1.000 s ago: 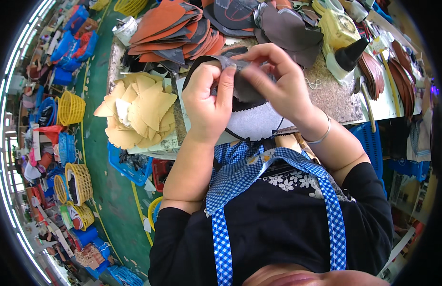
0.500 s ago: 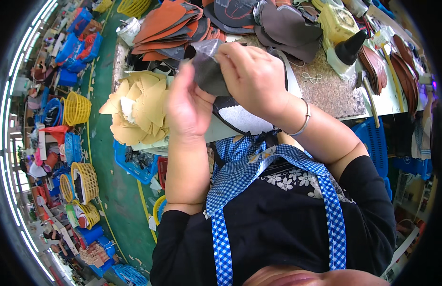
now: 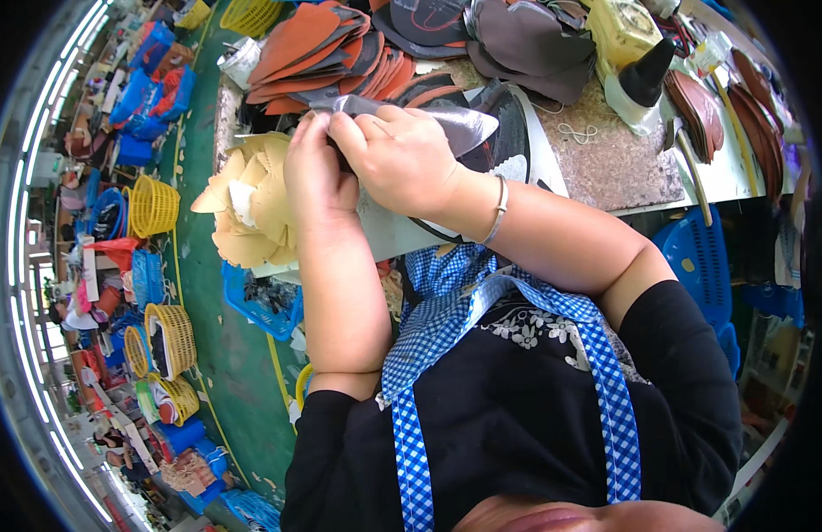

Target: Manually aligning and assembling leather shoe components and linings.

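Note:
Both my hands pinch the near edge of a dark grey leather piece (image 3: 467, 129) above the worktable. My left hand (image 3: 320, 170) has its fingers closed at the piece's left end. Just beside it, my right hand (image 3: 397, 161) is closed on the same edge, thumb and forefinger pressed together. The piece's shiny pointed end sticks out to the right, past my right hand. Under my hands lie black-edged pieces with a white lining (image 3: 514, 167), partly hidden. A pile of beige cut pieces (image 3: 278, 191) lies left of my left wrist.
Orange-and-black leather pieces (image 3: 296, 53) and dark grey pieces (image 3: 539, 49) are stacked at the back. A black-tipped bottle (image 3: 646, 75), a yellow container (image 3: 625, 35) and a hammer-like tool (image 3: 692, 173) stand or lie to the right. Blue baskets (image 3: 699, 266) hang below the table's edge.
My hands have come together, lower and to the left. My left hand, spread and blurred before, is now closed on the leather piece, which has swung so its pointed end lies to the right.

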Available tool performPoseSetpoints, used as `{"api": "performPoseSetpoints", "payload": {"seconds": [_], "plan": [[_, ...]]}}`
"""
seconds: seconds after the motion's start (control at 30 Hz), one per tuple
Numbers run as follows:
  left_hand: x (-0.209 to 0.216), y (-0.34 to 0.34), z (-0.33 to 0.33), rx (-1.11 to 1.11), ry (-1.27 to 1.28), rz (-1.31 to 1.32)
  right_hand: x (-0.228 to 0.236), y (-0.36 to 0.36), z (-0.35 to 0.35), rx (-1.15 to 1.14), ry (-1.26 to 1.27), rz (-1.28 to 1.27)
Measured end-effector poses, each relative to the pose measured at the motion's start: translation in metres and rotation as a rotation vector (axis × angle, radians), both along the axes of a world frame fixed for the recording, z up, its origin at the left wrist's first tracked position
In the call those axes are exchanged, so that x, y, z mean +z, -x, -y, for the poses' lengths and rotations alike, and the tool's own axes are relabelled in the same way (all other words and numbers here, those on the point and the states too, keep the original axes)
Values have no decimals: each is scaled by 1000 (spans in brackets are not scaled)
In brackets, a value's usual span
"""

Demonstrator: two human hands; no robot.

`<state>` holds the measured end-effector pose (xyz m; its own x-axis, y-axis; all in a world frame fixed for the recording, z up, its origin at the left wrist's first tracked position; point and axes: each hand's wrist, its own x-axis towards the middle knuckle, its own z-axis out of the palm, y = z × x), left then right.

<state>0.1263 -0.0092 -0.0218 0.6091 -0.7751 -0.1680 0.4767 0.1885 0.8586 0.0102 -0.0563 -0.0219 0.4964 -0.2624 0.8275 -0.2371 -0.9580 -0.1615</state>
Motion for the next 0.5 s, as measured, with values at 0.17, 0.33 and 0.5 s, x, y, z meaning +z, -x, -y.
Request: {"api": "performPoseSetpoints", "payload": {"seconds": [0.17,0.33,0.5], "plan": [[-12,7,9,349,-13,683,4,6,6,94,-143,99],[-7,4,-10,427,-435,1262,-3,60,44,22,-670,277],[9,2,-27,253,-138,228,-6,162,71,0,-1270,367]]}}
